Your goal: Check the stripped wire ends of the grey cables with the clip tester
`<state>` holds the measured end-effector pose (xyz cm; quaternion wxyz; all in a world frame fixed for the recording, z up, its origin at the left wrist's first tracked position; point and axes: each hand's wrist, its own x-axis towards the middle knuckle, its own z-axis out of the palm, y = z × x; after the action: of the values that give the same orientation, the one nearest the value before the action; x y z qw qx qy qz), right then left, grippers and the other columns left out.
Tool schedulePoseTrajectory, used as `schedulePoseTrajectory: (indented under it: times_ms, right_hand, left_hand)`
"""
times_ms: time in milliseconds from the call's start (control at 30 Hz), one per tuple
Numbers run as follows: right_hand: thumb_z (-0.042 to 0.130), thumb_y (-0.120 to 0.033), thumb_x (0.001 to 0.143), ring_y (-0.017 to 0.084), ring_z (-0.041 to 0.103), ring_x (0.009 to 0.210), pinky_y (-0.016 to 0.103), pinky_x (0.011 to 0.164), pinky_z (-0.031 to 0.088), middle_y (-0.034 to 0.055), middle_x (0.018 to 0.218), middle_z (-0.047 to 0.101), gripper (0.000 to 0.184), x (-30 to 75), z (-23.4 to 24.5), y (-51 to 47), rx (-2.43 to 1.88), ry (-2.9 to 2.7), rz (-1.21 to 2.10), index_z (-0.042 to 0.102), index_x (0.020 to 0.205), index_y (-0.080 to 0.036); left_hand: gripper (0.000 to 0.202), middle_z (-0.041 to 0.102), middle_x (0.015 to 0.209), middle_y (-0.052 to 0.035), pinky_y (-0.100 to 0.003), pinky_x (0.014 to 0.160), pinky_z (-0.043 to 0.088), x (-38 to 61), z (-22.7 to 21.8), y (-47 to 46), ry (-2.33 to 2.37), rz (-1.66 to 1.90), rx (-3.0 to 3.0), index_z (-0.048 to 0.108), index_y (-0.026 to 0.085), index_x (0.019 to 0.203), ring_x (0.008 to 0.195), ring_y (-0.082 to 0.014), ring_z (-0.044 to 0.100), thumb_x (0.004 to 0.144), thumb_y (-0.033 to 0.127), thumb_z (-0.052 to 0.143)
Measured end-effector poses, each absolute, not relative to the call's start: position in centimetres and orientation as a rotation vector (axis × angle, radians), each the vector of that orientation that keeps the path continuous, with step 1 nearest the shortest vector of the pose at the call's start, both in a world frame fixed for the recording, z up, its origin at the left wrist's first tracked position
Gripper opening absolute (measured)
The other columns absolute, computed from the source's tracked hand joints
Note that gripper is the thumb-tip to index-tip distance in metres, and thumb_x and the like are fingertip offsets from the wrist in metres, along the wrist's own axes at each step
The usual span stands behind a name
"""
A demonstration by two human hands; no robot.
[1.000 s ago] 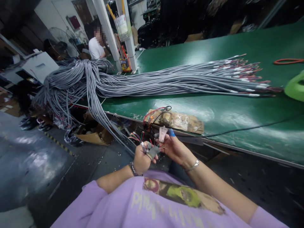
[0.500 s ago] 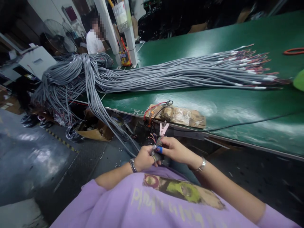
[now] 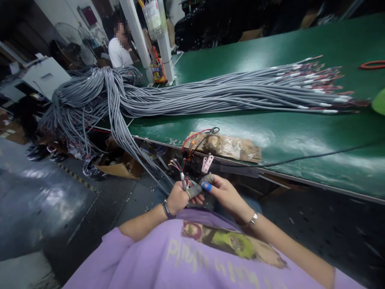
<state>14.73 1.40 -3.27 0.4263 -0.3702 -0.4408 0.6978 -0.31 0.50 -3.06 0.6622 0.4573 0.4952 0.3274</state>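
My left hand (image 3: pixel 178 197) is closed around the end of a grey cable (image 3: pixel 182 180), whose fanned-out coloured wires (image 3: pixel 177 163) point up and away from me. Other wire ends show beside its thumb, which has a grey cover. My right hand (image 3: pixel 224 194) is just to the right, thumb and forefinger pinched together. Blue tape wraps that thumb and a grey cover sits on the forefinger; whatever lies between them is too small to make out. Just beyond these fingertips is a pink clip (image 3: pixel 207 163) at the table edge.
A wooden block (image 3: pixel 237 147) with red and black leads lies at the edge of the green table (image 3: pixel 288 136). Long grey cables (image 3: pixel 192 98) stretch across it and hang down at left. An open carton (image 3: pixel 123 166) stands below. A person (image 3: pixel 118 52) is behind.
My hands have moved slightly apart. The cable end in my left hand now stands more upright and further left, its wires fanned. My right fingers have come away from it, below the pink clip.
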Motion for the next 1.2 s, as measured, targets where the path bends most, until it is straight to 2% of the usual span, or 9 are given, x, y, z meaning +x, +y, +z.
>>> schedulePoseTrajectory:
  times_ms: [133,300,567,733,900,1200]
  right_hand:
    - [0.080,-0.046,0.062,0.012,0.049,0.048,0.026,0.048,0.039,-0.0022,0.052,0.060,0.032,15.0,-3.3,2.6,-0.962,-1.272,1.800,0.061,0.061,-0.020]
    - [0.082,-0.051,0.053,0.009,0.043,0.048,0.024,0.048,0.036,-0.0033,0.051,0.056,0.040,14.8,-3.8,3.4,-1.096,-1.231,1.744,0.061,0.059,-0.018]
    - [0.078,-0.061,0.056,0.011,0.041,0.048,0.027,0.050,0.036,-0.0026,0.050,0.054,0.046,14.4,-2.2,2.4,-0.961,-1.132,1.756,0.056,0.061,-0.021]
    - [0.074,-0.066,0.057,0.014,0.048,0.049,0.029,0.053,0.041,-0.0024,0.050,0.056,0.050,14.1,-1.0,2.6,-0.966,-1.175,1.828,0.054,0.066,-0.021]
    - [0.073,-0.066,0.057,0.013,0.046,0.048,0.029,0.053,0.039,-0.0022,0.049,0.056,0.050,14.0,-1.5,2.6,-1.016,-1.164,1.812,0.055,0.065,-0.021]
    - [0.075,-0.060,0.055,0.011,0.041,0.047,0.027,0.050,0.033,-0.0027,0.048,0.053,0.047,13.7,-2.3,1.8,-1.125,-1.007,1.779,0.053,0.063,-0.020]
  left_hand:
    - [0.052,0.062,0.047,-0.0055,-0.023,0.044,0.044,-0.9,-2.6,0.4,1.080,0.594,1.062,0.063,0.014,0.053,0.041,-0.0126,0.056,0.055,0.064,0.076]
    - [0.054,0.064,0.050,-0.0077,-0.021,0.039,0.038,-1.1,-3.8,0.0,1.139,0.810,1.053,0.063,0.014,0.053,0.041,-0.0128,0.058,0.064,0.066,0.069]
    - [0.052,0.065,0.052,-0.0069,-0.020,0.036,0.032,-0.5,-4.2,0.3,1.208,0.970,0.900,0.061,0.014,0.061,0.042,-0.0138,0.059,0.062,0.065,0.069]
    - [0.051,0.064,0.051,-0.0068,-0.020,0.037,0.031,-0.5,-4.2,0.3,1.152,0.949,0.980,0.059,0.014,0.055,0.039,-0.0111,0.056,0.068,0.062,0.067]
    - [0.051,0.063,0.049,-0.0066,-0.020,0.037,0.031,-0.6,-4.4,0.3,1.165,0.922,1.025,0.059,0.014,0.052,0.037,-0.0100,0.054,0.071,0.060,0.066]
    - [0.052,0.062,0.046,-0.0060,-0.019,0.035,0.030,-0.2,-3.9,0.2,1.193,0.977,0.969,0.058,0.014,0.051,0.037,-0.0111,0.055,0.066,0.063,0.068]
